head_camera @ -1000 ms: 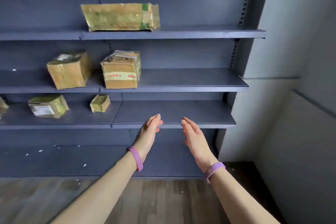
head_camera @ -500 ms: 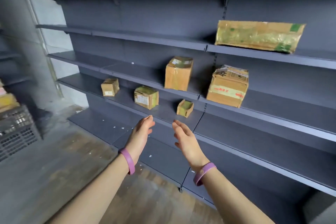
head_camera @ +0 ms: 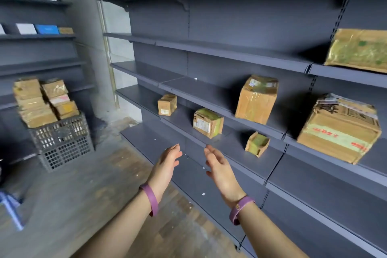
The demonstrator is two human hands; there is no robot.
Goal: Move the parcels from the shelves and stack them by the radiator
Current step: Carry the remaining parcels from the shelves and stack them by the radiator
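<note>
over the last second the person's head has swung leftwards along the shelves: the bare wall at the right end has gone out of view, and the left end of the run and a far corner have come in. the hands have kept their pose through the turn. the left hand and right hand are held out side by side, palms facing each other with a gap between, fingers straight and loose, holding nothing and touching nothing

six parcels are still on the shelves. closest, just beyond the right fingertips and a little above, is a labelled box. a small box sits above the left hand, further back on the same shelf, and a tiny open box lies to the right of the right hand. one shelf higher, up and right of the hands, stand a tall box and a big taped box. a flat parcel lies higher again, at the far right

well to the left of the hands a grey crate stands on the floor with a pile of boxes on top. i can't make out a radiator, so whether that pile is the stack is only a guess

the turn looks like choosing the next parcel. with the hands spread about one box wide, the labelled box seems the likely pick, though nothing is gripped yet
</note>
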